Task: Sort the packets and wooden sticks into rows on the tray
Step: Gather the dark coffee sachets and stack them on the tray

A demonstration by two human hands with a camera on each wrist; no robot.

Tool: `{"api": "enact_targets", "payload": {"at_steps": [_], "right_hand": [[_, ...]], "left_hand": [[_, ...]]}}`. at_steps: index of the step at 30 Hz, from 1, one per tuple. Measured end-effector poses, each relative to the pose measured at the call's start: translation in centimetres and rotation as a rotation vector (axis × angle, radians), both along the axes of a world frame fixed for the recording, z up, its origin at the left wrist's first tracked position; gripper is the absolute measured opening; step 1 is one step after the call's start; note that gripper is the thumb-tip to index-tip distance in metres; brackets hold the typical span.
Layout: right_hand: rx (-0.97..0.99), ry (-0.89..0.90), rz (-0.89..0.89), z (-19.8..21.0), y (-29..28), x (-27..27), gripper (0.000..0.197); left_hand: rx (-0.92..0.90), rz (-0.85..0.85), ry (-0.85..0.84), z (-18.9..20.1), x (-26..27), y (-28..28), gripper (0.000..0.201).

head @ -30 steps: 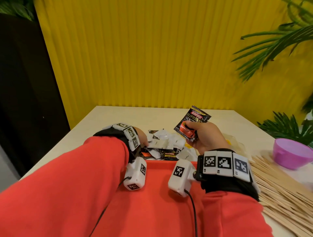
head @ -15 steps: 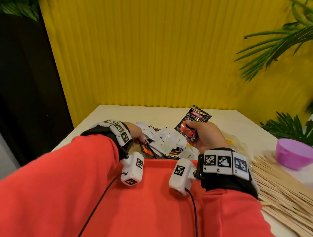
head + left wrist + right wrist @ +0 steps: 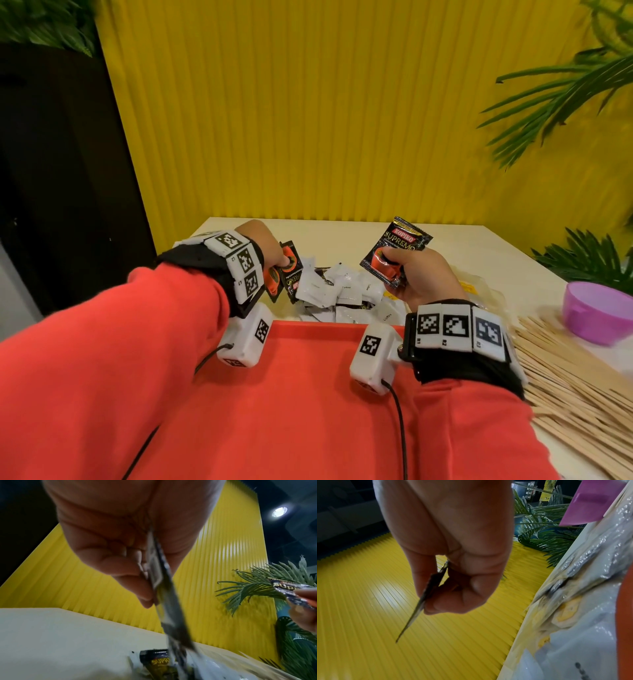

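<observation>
My right hand [image 3: 399, 265] pinches a black Kopiko packet [image 3: 397, 250] upright above the table; the right wrist view shows that packet [image 3: 423, 600] edge-on between thumb and fingers. My left hand [image 3: 274, 255] grips black-and-orange packets [image 3: 289, 274] lifted off the pile, seen edge-on as a dark strip [image 3: 164, 588] in the left wrist view. A pile of white and black packets [image 3: 346, 294] lies on the table just beyond the red tray [image 3: 308, 377]. Wooden sticks [image 3: 565, 377] lie spread to the right of the tray.
A purple bowl [image 3: 603, 311] stands at the right table edge beyond the sticks. A clear plastic bag [image 3: 479, 291] lies behind my right hand. A yellow ribbed wall rises behind the table, with plants on the right and a dark cabinet on the left.
My left hand has risen from the pile, moving left and up with black-and-orange packets in its grip. My right hand has kept its packet in about the same place.
</observation>
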State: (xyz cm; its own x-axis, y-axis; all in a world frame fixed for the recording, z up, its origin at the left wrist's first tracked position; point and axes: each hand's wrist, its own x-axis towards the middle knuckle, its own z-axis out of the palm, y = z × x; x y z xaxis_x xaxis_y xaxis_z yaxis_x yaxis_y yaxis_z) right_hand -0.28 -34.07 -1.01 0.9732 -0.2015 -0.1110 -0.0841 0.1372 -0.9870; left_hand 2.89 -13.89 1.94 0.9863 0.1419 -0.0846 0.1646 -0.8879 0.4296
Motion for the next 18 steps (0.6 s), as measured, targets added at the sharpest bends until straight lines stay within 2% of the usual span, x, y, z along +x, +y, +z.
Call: {"api": "enact_targets", "payload": {"at_steps": [2, 4, 7, 8, 13, 15, 18], "right_hand": [[-0.004, -0.009, 0.007, 0.0, 0.0, 0.0, 0.012], [-0.002, -0.023, 0.024, 0.1, 0.0, 0.0, 0.013], [-0.026, -0.057, 0.065, 0.1, 0.3, 0.1, 0.013], [-0.048, -0.071, 0.081, 0.0, 0.5, 0.1, 0.012], [-0.134, -0.161, 0.165, 0.0, 1.3, -0.1, 0.013], [-0.156, -0.18, 0.18, -0.2, 1.5, -0.1, 0.016], [-0.166, -0.179, 0.167, -0.3, 1.6, 0.0, 0.019]], "left_hand": [[0.072, 0.006, -0.048, 0.0, 0.1, -0.1, 0.024], [0.037, 0.015, -0.135, 0.0, 0.3, -0.3, 0.024], [-0.267, -0.031, -0.286, 0.2, 0.5, -0.9, 0.011], [-0.337, -0.07, -0.326, 0.3, 0.5, -1.2, 0.013], [-0.558, -0.3, -0.327, 0.5, 0.0, -3.0, 0.014], [-0.647, -0.341, -0.31, 0.3, -0.1, -3.5, 0.018], [-0.746, -0.343, -0.309, -0.1, 0.0, -4.0, 0.012]]}}
